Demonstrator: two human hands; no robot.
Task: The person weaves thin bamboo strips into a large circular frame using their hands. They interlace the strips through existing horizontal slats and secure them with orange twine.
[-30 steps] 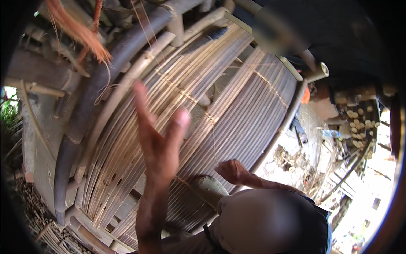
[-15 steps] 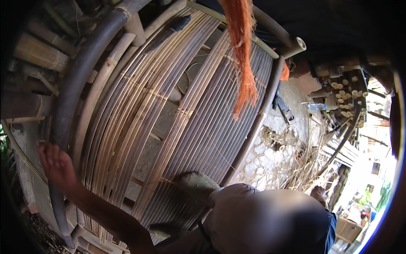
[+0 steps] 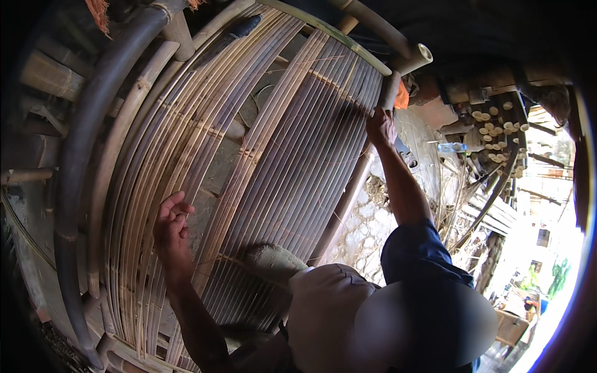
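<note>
A bamboo bench or bed frame with long split slats (image 3: 298, 155) stretches away in front of me. My left hand (image 3: 173, 233) hovers over the left-hand slats, fingers loosely bent and apart, with nothing in it. At the right edge of the slats, my right hand (image 3: 381, 128) is closed over the bamboo side pole (image 3: 351, 186); its fingertips are partly hidden. Thin loose fibres lie across the slats. A blade with a dark handle (image 3: 247, 26) rests on the far left slats. My knee (image 3: 270, 261) covers part of the near slats.
Thick dark bamboo rails (image 3: 74, 168) rise along the left. Beyond the right pole lie an orange cloth or fringe (image 3: 402, 96), a plastic bottle (image 3: 451, 147) and stacked cut bamboo (image 3: 497, 133). Another orange fringe (image 3: 97, 13) hangs at the far left.
The orange fibre bundle has left the far middle; orange fringe now shows at the far left. My left hand has moved right, off the dark rail. My right hand has appeared at the right pole.
</note>
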